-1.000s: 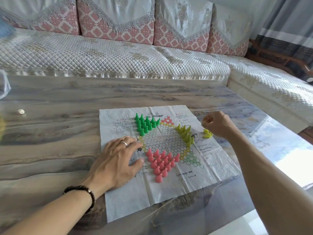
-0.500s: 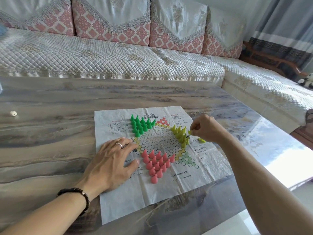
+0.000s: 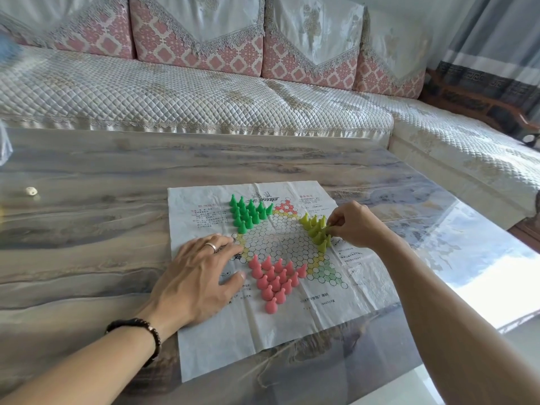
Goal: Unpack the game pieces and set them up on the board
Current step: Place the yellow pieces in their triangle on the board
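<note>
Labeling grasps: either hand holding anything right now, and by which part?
Right hand pinches a yellow-green piece near its top; exact hold hidden by fingers. Left hand rests flat on the paper board, holding nothing.

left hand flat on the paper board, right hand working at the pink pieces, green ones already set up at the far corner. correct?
One thing is off: the head view shows the right hand at the yellow pieces, not the pink pieces, which stand untouched near the left hand. That hand does lie flat on the paper board, and the green pieces are set up at the far corner.
</note>
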Demonstrator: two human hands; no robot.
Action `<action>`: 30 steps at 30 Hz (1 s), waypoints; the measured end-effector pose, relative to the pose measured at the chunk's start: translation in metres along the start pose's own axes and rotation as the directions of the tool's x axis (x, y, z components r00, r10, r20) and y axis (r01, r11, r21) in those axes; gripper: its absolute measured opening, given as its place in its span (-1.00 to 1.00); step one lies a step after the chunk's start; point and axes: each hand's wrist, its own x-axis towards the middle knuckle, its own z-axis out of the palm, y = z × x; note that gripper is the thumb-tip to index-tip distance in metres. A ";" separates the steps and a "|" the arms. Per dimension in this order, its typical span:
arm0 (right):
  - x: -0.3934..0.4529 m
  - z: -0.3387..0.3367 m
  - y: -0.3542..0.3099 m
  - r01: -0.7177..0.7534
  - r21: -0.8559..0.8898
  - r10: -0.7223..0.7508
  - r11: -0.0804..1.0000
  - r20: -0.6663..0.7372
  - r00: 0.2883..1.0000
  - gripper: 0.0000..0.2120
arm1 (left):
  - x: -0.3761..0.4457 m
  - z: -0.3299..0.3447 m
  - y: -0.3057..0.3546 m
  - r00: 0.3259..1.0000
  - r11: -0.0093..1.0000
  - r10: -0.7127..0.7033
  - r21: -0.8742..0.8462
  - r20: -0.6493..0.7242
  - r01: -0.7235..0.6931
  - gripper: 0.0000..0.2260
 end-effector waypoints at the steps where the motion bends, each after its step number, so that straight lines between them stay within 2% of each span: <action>1: 0.000 0.000 0.000 0.002 0.000 -0.002 1.000 -0.001 1.000 -0.93 | 0.000 0.000 0.000 1.000 1.000 -0.001 0.000 0.002 0.001 -0.45; 5: -0.005 -0.005 0.002 0.007 0.024 -0.007 1.000 -0.008 1.000 -0.95 | 0.001 0.001 -0.001 1.000 1.000 0.004 0.001 -0.002 -0.004 -0.45; 10: -0.016 -0.025 0.017 -0.036 0.062 0.046 0.997 -0.158 0.986 -0.83 | 0.001 0.002 -0.001 1.000 1.000 0.004 -0.005 -0.003 -0.004 -0.42; 16: -0.030 -0.023 0.023 -0.001 -0.106 -0.001 0.994 -0.021 1.000 -0.93 | 0.001 0.001 0.000 1.000 1.000 0.000 -0.014 -0.006 0.000 -0.39; 18: -0.030 -0.015 0.023 0.000 -0.145 0.001 0.989 0.008 1.000 -0.90 | 0.000 0.001 0.000 1.000 1.000 -0.003 -0.008 -0.002 0.003 -0.40; 22: -0.026 -0.005 0.026 -0.002 -0.172 -0.002 0.985 -0.027 1.000 -0.81 | 0.000 0.001 -0.001 1.000 1.000 -0.001 -0.007 -0.001 0.001 -0.40; 24: -0.025 -0.007 0.024 0.000 -0.109 -0.008 0.994 -0.066 0.998 -0.77 | 0.001 0.001 0.000 1.000 1.000 0.000 -0.009 -0.001 0.000 -0.40; 28: -0.025 -0.010 0.018 0.017 0.130 -0.001 0.991 -0.124 0.992 -0.91 | 0.000 0.002 -0.001 1.000 1.000 -0.001 -0.022 -0.004 0.001 -0.42; 30: -0.026 -0.009 0.017 0.004 0.176 0.022 0.984 -0.148 0.989 -0.95 | 0.000 0.002 -0.001 1.000 1.000 -0.003 -0.022 -0.006 0.002 -0.44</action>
